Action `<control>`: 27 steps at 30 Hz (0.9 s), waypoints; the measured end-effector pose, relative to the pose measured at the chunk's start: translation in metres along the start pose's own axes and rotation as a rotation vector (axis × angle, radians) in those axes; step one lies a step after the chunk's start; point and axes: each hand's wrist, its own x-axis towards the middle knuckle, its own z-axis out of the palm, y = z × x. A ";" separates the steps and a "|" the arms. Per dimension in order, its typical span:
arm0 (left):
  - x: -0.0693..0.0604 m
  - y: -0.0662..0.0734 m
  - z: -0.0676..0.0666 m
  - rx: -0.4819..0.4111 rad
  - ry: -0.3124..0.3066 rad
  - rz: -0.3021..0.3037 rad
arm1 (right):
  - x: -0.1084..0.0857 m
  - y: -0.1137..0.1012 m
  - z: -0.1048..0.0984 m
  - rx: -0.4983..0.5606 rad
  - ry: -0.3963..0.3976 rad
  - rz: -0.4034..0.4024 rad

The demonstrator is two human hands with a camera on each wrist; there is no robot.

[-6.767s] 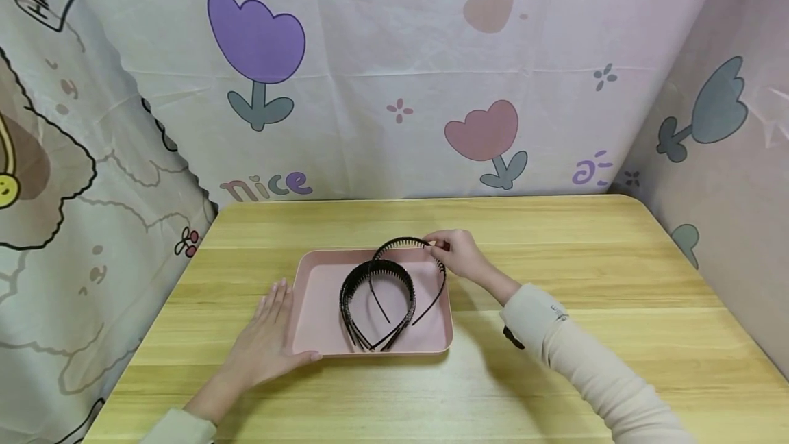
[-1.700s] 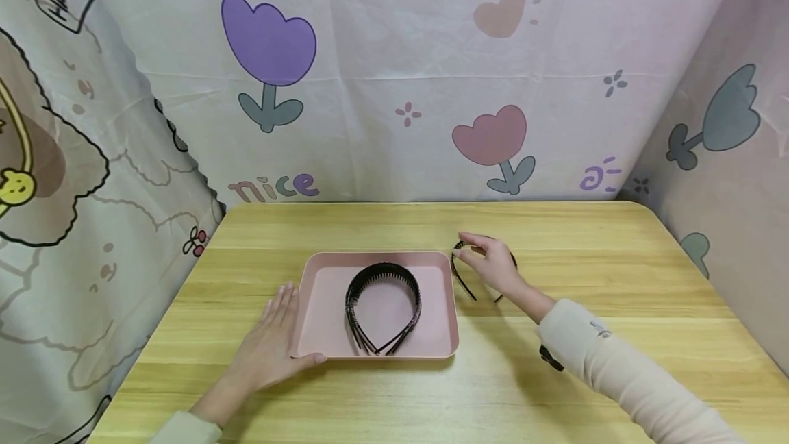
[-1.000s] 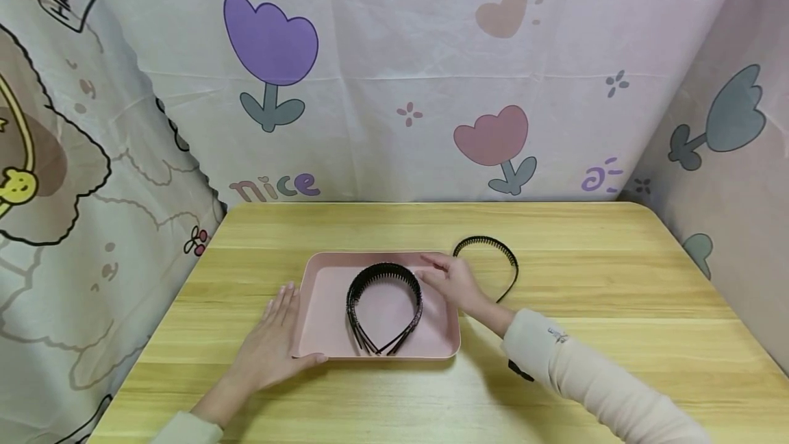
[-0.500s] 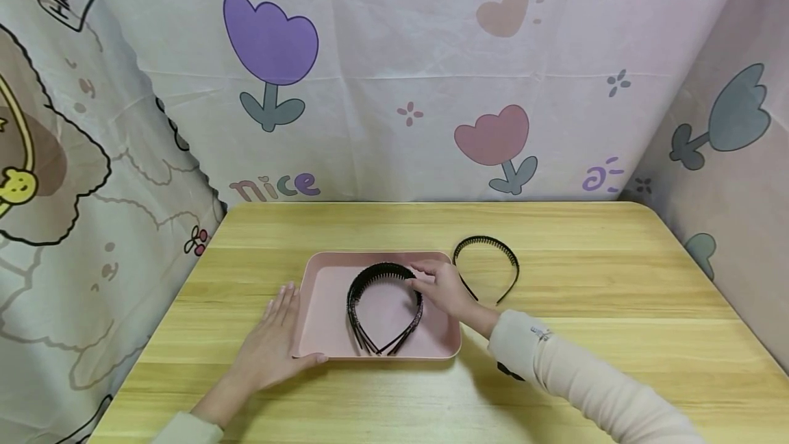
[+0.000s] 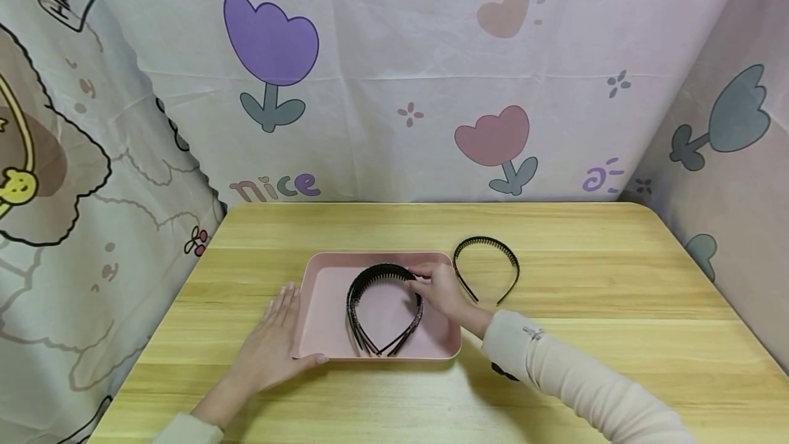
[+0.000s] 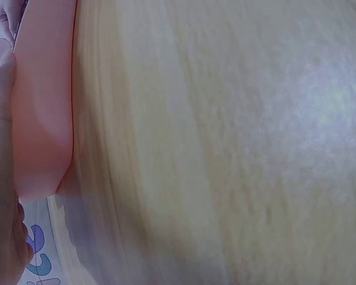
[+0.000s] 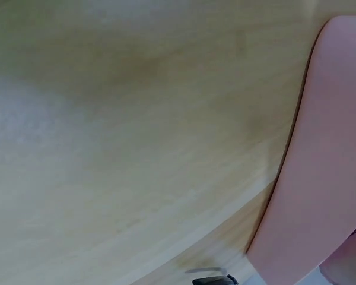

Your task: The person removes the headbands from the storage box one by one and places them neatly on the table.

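Observation:
Several black toothed headbands [image 5: 372,277] lie stacked in a shallow pink tray [image 5: 320,314]. My right hand [image 5: 445,291] reaches over the tray's right side and pinches the stack's upper right part between thumb and fingers; how many bands it holds is hidden. My left hand [image 5: 265,342] rests with straight fingers along the tray's left wall, its thumb on the front rim. The left wrist view shows that hand [image 6: 0,160] against the tray wall [image 6: 44,101]. Another black headband [image 5: 509,253] lies on the table, just right of the tray.
A wood-grain table [image 5: 592,273] carries the tray and the loose headband. A printed curtain [image 5: 382,40] hangs behind the table and along both sides. In the right wrist view, the tray's outer wall [image 7: 320,148] rises from the tabletop.
My right hand took one headband out of the tray, laid it on the table to the right and let go. It then moved back left onto the stack. My left hand stayed put.

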 end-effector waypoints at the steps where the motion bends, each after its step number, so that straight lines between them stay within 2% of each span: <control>1: 0.000 0.000 0.000 0.000 0.000 0.000 | 0.000 0.000 0.000 0.001 0.003 0.009; 6: 0.000 0.000 0.000 0.001 -0.005 0.001 | 0.001 -0.002 0.002 -0.005 0.034 0.014; 11: 0.000 -0.001 0.000 0.003 -0.004 0.001 | 0.002 -0.003 0.004 -0.019 0.069 -0.031; 20: 0.000 -0.001 0.000 -0.010 0.001 0.003 | 0.000 -0.006 0.006 -0.179 0.156 -0.099; 27: -0.001 0.000 0.000 -0.014 0.006 0.005 | 0.001 -0.007 0.007 -0.159 0.184 -0.133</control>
